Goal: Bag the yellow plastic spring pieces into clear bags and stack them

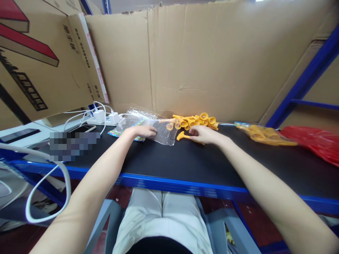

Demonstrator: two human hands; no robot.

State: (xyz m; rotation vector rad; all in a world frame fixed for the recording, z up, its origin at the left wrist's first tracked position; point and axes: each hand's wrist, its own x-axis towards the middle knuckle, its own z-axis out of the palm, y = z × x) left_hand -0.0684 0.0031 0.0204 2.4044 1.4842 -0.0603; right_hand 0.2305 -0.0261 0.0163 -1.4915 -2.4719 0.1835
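Where the yellow piece (181, 135) sits: just R of frame ctr, in R hand (200, 134), low over or on the black table (164, 160); can't tell if it touches.
R fingers: narrow, thumb + fingertips closed round the shaft; knobbed end sticks out to the L, other end mostly hidden under the hand.
Piece's long axis: approx L–R across frame, far end dipping slightly to lower R.
Clear bag (167, 137): ctr of frame, lying flat-ish, crinkled; its R edge is just beside the knobbed end, w/ a thin strip of table btw.
L hand (146, 131): L of ctr, over the bag's L part; fingers curled, can't tell if pinching plastic or only resting.
Nearer hand: R for the piece, L for the bag; the bag's R part spans most of the gap btw hands.
Yellow pile (197, 122): just above R hand in frame, cup ends mostly facing viewer; some cups show at the bag's upper R, can't tell if inside or behind.
Filled bag (265, 134): R side of frame, well apart from R hand, next to red bag (315, 143).
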